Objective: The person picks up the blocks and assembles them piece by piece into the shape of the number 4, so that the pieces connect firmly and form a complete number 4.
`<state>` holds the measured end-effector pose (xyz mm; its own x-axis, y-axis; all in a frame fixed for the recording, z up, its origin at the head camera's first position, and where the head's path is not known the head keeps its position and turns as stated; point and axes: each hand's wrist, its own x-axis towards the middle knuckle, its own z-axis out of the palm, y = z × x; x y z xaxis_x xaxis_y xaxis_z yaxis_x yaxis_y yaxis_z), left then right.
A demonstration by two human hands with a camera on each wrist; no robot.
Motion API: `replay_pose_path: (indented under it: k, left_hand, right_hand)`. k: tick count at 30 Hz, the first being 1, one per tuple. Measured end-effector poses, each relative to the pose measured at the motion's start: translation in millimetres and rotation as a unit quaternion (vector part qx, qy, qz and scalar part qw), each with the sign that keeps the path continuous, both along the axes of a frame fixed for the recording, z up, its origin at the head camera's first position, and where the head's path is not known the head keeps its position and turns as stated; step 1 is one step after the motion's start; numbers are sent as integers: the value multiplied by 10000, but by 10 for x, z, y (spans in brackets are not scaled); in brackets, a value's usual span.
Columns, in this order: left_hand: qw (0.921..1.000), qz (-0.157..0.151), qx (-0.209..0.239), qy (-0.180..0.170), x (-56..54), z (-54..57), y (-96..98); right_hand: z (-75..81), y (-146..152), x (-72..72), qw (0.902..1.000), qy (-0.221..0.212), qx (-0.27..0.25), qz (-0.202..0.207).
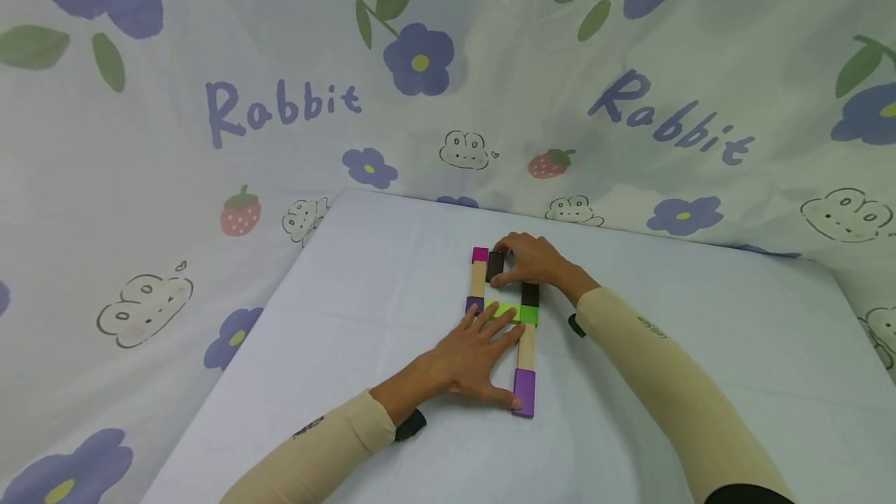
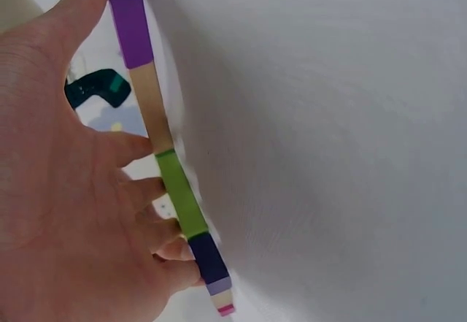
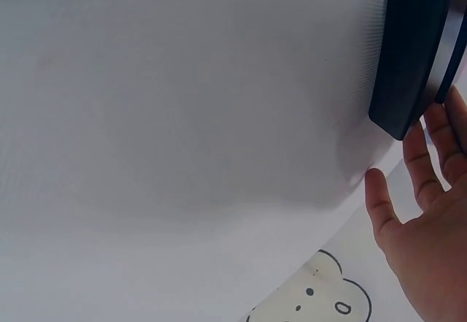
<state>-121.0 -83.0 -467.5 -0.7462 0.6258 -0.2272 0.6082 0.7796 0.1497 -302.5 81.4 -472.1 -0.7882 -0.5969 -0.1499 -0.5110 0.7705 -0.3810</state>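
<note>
My right hand [image 1: 535, 259] pinches a black block [image 1: 495, 267] between thumb and fingers, just beside a pink block [image 1: 480, 254]. The left hand [image 1: 472, 360] spreads its fingers over the arrangement: its thumb touches a long purple block [image 1: 524, 391], while other fingertips rest at a lime block [image 1: 498, 309] and a dark purple block [image 1: 474, 303]. A plain wooden block [image 1: 526, 348] joins the purple one to a green block [image 1: 529, 316]. Beyond the green one lies another black block [image 1: 530, 294], partly under the right hand. A second wooden block [image 1: 478, 280] runs up to the pink one.
A white cloth covers the table [image 1: 392, 278]. Behind it hangs a curtain [image 1: 294, 14] printed with flowers, rabbits and strawberries. Dark straps [image 1: 411, 425] show below the wrists, next to the beige sleeves [image 1: 651, 364].
</note>
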Motion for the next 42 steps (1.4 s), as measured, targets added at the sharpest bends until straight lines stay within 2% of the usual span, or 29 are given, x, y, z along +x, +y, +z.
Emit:
replay_pose_path:
  k: [13, 23, 42]
  left_hand:
    - [10000, -40, -34, 35, -2, -11, 42]
    - [10000, -11, 32, -24, 3, 3, 48]
    - [9998, 121, 4, -149, -31, 25, 39]
  right_hand:
    - [64, 128, 33, 9999, 119, -114, -4]
    - [157, 286, 58, 9995, 71, -152, -267]
    - [334, 740, 285, 9976, 381, -177, -559]
